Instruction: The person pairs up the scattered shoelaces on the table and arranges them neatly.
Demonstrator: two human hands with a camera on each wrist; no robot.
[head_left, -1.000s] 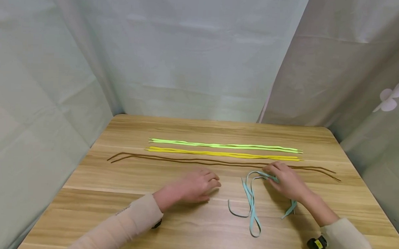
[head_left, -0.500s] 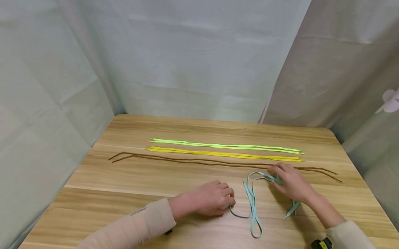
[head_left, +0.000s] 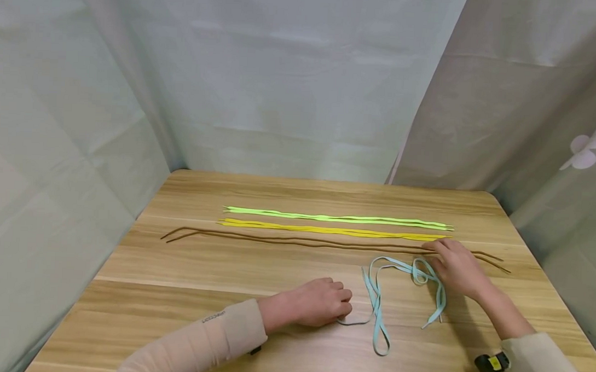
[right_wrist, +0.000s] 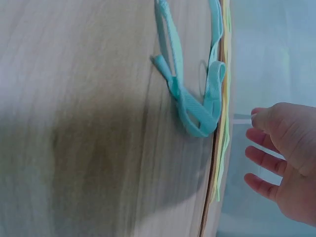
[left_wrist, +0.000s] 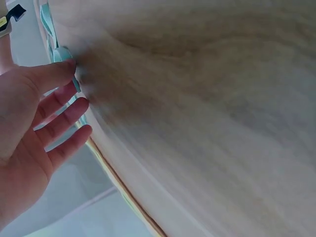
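Note:
A light blue shoelace [head_left: 376, 309] lies in loose loops on the table's right half. My left hand [head_left: 318, 303] is at its left end, and in the left wrist view thumb and forefinger pinch the lace [left_wrist: 61, 53]. To the right of the loops is my right hand [head_left: 456, 269], its fingertips over the brown laces [head_left: 286, 240]. The right wrist view shows that hand [right_wrist: 291, 153] with relaxed fingers and nothing between them, apart from the blue lace [right_wrist: 192, 106].
Behind the brown laces, yellow laces [head_left: 326, 229] and neon green laces [head_left: 321, 217] run straight across the wooden table [head_left: 176, 291]. Pale cloth curtains [head_left: 291, 98] hang round the table's back and sides.
My left hand has moved right and now pinches the blue lace's left end. The right hand has let go of the lace and shifted right, uncovering a small loop.

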